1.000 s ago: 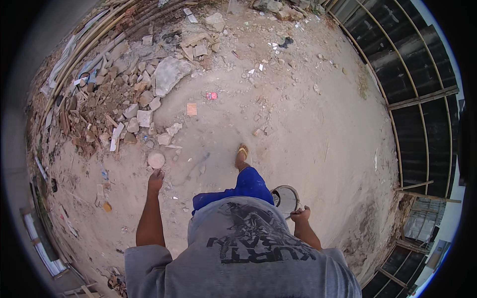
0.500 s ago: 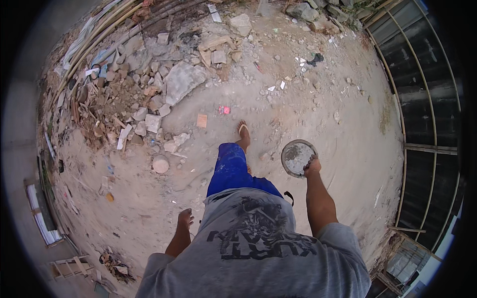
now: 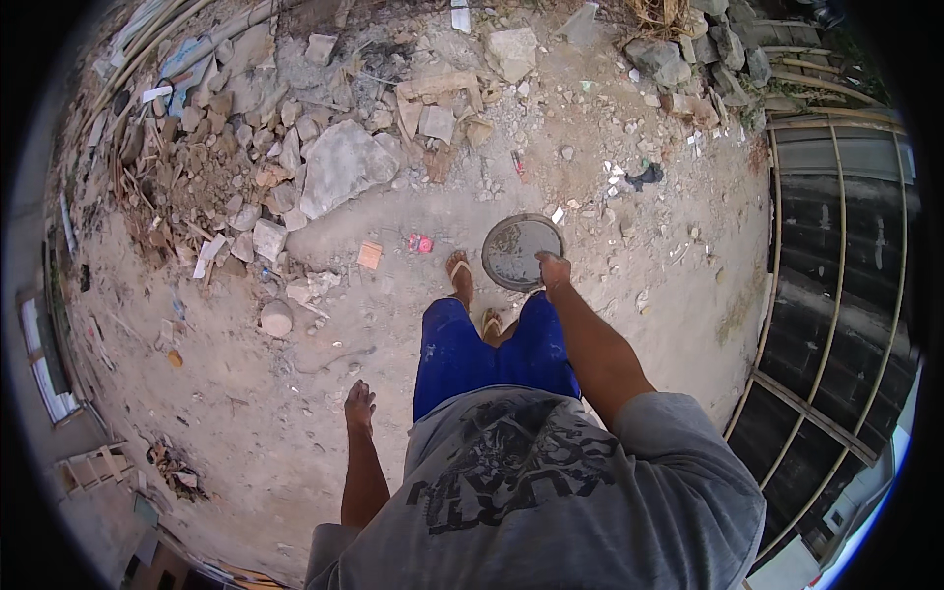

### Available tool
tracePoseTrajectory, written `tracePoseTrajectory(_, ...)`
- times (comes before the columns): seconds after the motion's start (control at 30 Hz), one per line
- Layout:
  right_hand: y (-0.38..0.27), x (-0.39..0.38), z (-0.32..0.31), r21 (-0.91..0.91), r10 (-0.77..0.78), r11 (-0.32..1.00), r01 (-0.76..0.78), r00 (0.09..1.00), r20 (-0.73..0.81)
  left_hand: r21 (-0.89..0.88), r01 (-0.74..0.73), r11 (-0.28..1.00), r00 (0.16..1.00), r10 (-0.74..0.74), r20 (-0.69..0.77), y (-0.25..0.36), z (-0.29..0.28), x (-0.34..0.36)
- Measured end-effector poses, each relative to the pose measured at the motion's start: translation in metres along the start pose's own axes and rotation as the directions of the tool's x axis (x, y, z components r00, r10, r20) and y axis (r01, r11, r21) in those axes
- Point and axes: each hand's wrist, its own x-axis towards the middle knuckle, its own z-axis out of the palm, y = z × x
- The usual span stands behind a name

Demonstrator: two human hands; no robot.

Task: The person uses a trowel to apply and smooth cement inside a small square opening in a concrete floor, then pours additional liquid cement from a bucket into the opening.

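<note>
A round, shallow grey pan with a raised dark rim hangs out in front of me, a little right of my feet. My right hand grips its near right edge, the arm stretched forward. The pan's inside is smeared grey and looks wet in places; whether anything lies in it I cannot tell. Down at my left side hangs my left hand, with nothing in it and its fingers loosely apart.
Rubble and a large stone slab lie ahead to the left. On the bare ground are a squarish orange-brown piece, a pink item and a round pale block. A dark panel wall with poles runs along the right.
The pan in my right hand has swung forward and to the left. My legs have moved in a step, and both feet now show. My left hand has come slightly forward.
</note>
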Motion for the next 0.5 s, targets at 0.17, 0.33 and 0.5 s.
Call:
tracePoseTrajectory(0.17, -0.044, 0.127, 0.055, -0.138, -0.252, 0.949, 0.284, 0.944, 0.214, -0.126, 0.013, 0.992, 0.99, -0.03, -0.137, -0.014, 0.043, -0.041)
tracePoseTrajectory(0.33, -0.089, 0.182, 0.161, -0.365, -0.08, 0.895, 0.256, 0.898, 0.432, -0.413, 0.11, 0.904, 0.872, -0.287, -0.397, -0.041, 0.094, -0.134)
tracePoseTrajectory(0.5, -0.096, 0.316, 0.201, -0.567, -0.242, 0.691, 0.449, 0.882, 0.404, -0.397, 0.38, 0.835, 0.752, -0.529, -0.394, -0.053, 0.246, -0.197)
